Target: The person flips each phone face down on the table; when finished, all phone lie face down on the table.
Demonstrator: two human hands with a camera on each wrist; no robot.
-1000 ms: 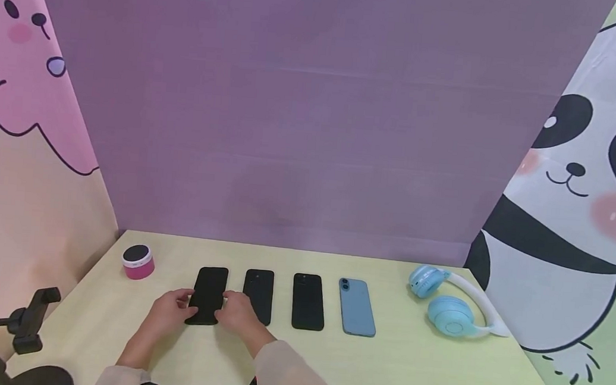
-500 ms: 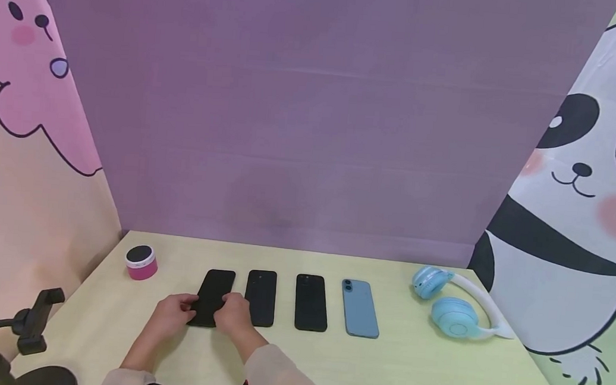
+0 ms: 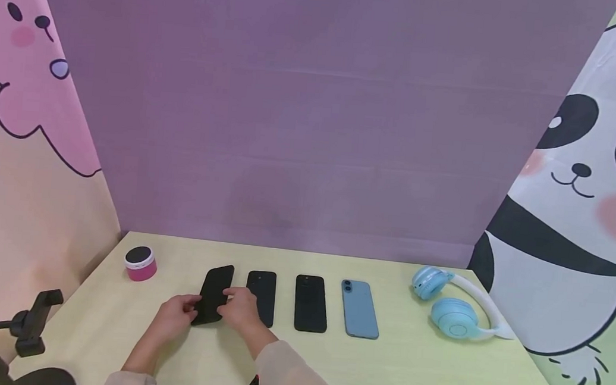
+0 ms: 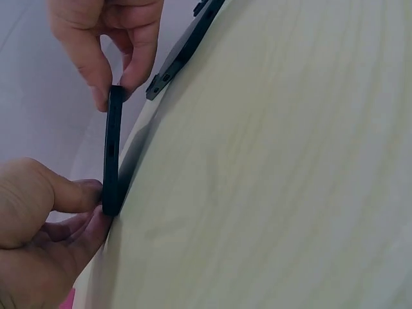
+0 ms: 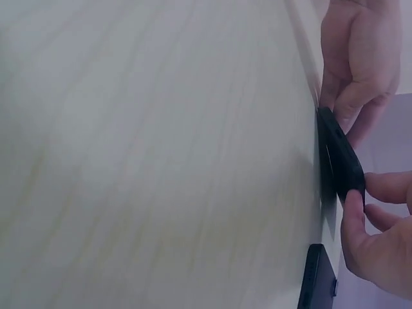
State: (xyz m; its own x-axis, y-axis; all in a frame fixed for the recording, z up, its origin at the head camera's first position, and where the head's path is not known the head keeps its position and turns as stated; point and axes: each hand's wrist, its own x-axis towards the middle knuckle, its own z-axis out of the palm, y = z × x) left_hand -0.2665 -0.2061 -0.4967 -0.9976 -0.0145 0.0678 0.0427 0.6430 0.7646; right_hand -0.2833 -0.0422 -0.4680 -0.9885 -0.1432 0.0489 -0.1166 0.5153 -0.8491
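A black smartphone (image 3: 212, 299), leftmost in the row, is between both hands. My left hand (image 3: 173, 319) pinches its left edge near the table top. On the other long edge, my right hand (image 3: 241, 314) pinches it and holds that side raised, so the phone is tilted. The left wrist view shows the phone (image 4: 112, 151) end-on, left hand (image 4: 38, 225) low and right hand (image 4: 112, 38) high. From the right wrist, a gap shows beneath the phone (image 5: 341, 151). Just right of it lies a second dark phone (image 3: 262, 299), partly behind the right hand.
Another black phone (image 3: 311, 304) and a blue phone (image 3: 360, 309) continue the row. Blue and white headphones (image 3: 457, 318) lie at the right. A pink and white round speaker (image 3: 141, 264) stands back left, and a black stand (image 3: 27, 328) is at the front left.
The leftmost phone was flat a second ago. Its right edge has since come up, raised by the right hand, while the left hand stays on the left edge. The other phones stay put.
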